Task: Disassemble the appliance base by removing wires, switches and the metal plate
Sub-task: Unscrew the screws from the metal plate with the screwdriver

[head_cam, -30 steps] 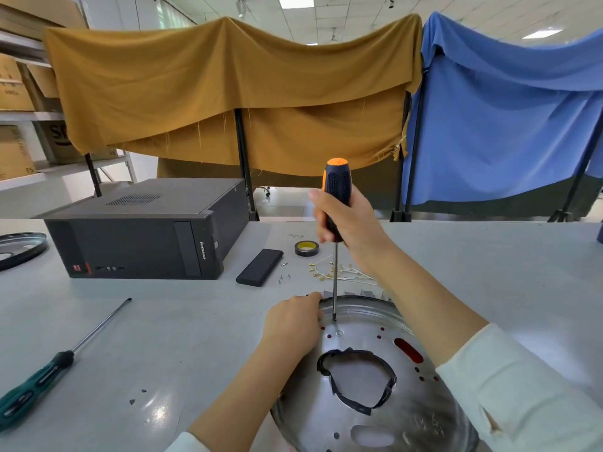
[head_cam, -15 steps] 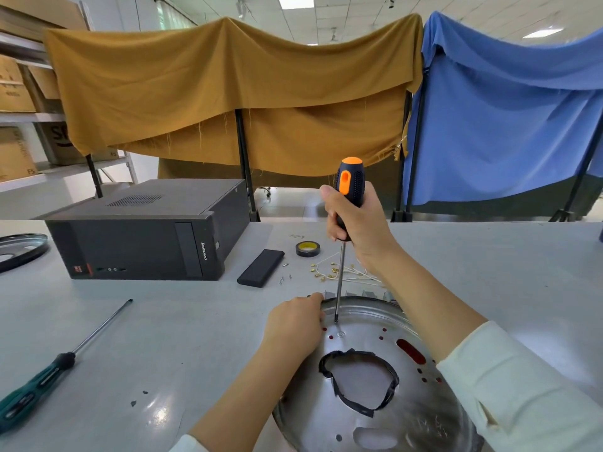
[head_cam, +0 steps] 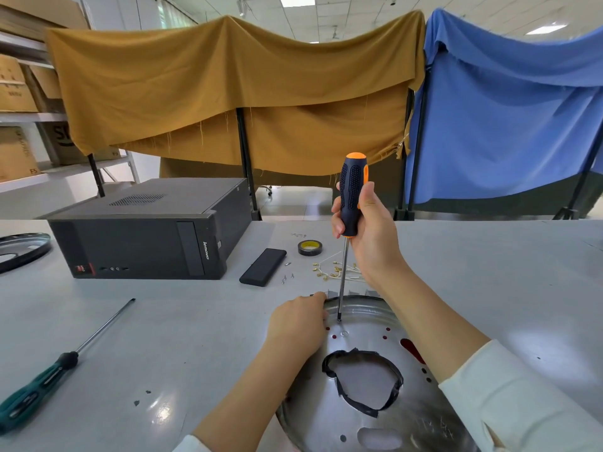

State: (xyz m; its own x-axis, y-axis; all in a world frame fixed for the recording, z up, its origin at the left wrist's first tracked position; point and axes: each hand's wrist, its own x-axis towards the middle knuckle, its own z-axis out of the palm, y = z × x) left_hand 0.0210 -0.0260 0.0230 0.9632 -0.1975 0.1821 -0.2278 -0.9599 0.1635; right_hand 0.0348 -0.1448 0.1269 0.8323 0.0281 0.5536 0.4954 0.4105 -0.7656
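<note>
Screwdrivers, two: orange-black screwdriver (head_cam: 351,194) clamped upright in right hand (head_cam: 368,233), tip on metal plate (head_cam: 365,415); green screwdriver (head_cam: 49,373) lying at 9 o'clock on tabletop (head_cam: 182,337). Plate: one, shiny, round, perforated, tape-edged central opening, at 6 o'clock. Left hand (head_cam: 295,324) closed on its rim.
</note>
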